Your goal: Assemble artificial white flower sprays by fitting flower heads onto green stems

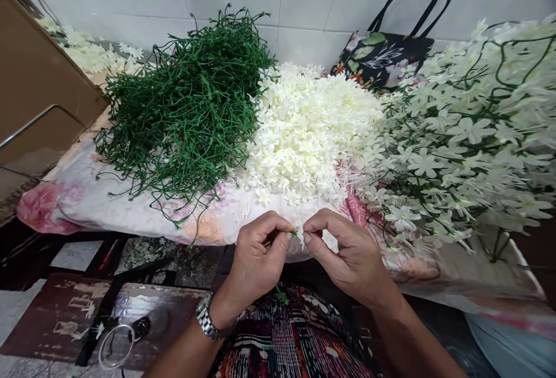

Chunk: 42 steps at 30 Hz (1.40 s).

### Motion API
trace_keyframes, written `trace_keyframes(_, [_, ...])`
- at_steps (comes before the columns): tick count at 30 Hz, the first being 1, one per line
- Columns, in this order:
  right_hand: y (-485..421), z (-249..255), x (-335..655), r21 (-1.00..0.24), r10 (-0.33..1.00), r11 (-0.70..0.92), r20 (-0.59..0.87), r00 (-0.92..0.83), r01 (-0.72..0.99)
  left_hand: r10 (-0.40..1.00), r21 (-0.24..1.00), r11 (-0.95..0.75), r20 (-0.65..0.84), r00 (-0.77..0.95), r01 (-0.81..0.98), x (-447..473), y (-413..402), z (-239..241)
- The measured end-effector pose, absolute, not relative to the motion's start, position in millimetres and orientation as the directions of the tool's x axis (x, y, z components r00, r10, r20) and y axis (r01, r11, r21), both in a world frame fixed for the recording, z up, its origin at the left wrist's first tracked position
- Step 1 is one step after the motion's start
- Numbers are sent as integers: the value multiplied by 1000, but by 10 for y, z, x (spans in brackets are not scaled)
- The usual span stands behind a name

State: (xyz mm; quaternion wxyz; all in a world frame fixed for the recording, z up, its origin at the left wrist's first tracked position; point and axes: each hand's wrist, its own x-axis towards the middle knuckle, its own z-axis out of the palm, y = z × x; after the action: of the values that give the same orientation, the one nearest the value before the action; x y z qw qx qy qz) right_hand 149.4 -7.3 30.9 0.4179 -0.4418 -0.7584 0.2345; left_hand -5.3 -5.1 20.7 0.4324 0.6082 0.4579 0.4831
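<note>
Left hand (263, 250) pinches a stem (295, 232), tip showing just beside the right hand (347, 253)! Thumb and finger pressed together there too, the catch too small to tell. Beyond, on the worktop (108, 204): green heap (186, 112) left, white flowers (308, 129) ahead.

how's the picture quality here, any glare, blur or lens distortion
In the head view, the white blossoms look very bright, nearly washed out at the centre; in the head view, glare lies on the brown wooden surface at lower left; also in the head view, wide-angle stretching shows toward the edges, and the green tip at the left hand's fingers is too small to read clearly.
</note>
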Motion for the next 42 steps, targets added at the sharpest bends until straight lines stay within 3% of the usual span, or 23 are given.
trace_keyframes(6, [-62,249,1487,-724,876,481,417,-242,494,945,891,-326,301,124,315,-33,-61,212])
trace_keyframes(11, [-38,176,1494,-714,874,481,432,-220,508,927,855,-376,340,162,356,-15,-23,176])
trace_keyframes(21, [32,28,1509,-745,909,412,375,-181,525,953,865,-299,248,174,403,41,101,65])
trace_keyframes(42, [44,11,1469,-662,873,476,437,-217,579,962,884,-269,229,148,382,78,104,17])
